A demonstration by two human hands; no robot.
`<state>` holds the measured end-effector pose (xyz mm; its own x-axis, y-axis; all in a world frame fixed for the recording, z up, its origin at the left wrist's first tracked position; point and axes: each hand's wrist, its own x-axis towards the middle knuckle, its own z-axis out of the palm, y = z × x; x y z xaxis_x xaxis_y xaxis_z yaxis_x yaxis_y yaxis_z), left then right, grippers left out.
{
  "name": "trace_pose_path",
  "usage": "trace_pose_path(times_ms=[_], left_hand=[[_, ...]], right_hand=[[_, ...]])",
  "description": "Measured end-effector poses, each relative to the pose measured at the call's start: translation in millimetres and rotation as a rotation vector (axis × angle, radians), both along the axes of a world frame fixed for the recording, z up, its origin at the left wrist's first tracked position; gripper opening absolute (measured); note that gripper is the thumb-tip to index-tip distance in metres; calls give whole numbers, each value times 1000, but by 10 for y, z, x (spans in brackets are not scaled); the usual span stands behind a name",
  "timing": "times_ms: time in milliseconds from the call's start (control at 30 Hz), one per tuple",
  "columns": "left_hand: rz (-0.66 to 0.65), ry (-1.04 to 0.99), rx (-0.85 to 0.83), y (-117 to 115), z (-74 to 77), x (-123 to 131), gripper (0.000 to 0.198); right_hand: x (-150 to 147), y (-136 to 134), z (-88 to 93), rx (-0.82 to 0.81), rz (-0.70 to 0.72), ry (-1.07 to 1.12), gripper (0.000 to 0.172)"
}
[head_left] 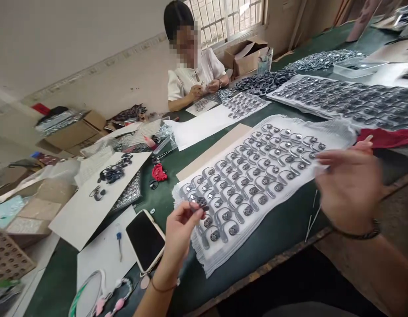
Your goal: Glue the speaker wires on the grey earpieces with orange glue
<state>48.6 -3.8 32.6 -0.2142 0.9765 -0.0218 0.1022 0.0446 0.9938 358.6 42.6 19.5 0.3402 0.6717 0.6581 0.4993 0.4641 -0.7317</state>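
Observation:
My left hand (179, 232) pinches a small dark rhinestone piece (199, 203) between thumb and fingertips, just above the near left corner of a white sheet (223, 255). Rows of several grey arch-shaped rhinestone pieces (253, 176) lie on that sheet. My right hand (349, 185) hovers over the sheet's right edge. Its fingers are closed together in a pinch on a thin white thread (312, 219) that hangs down.
A smartphone (145, 240) lies screen-up left of the sheet, beside a small blue-handled tool (119, 241). A red scrap (159, 172) and more trays of pieces (349, 101) sit beyond. Across the green table (279, 229) a person (193, 75) works with both hands. Cardboard boxes stand at left.

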Motion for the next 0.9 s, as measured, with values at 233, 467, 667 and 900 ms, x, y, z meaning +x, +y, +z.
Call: trace_pose_path(times_ms=[233, 467, 667, 900], left_hand=[[72, -8, 132, -171, -106, 75, 25], [83, -10, 130, -217, -66, 221, 33], [120, 7, 129, -273, -107, 273, 25], [32, -1, 140, -265, -138, 303, 26]], right_hand=[[-1274, -114, 204, -267, 926, -122, 40], [-1356, -161, 125, -345, 1041, 44, 19], [-1362, -181, 86, -350, 1061, 106, 17], [-1256, -176, 101, -345, 1106, 85, 17]])
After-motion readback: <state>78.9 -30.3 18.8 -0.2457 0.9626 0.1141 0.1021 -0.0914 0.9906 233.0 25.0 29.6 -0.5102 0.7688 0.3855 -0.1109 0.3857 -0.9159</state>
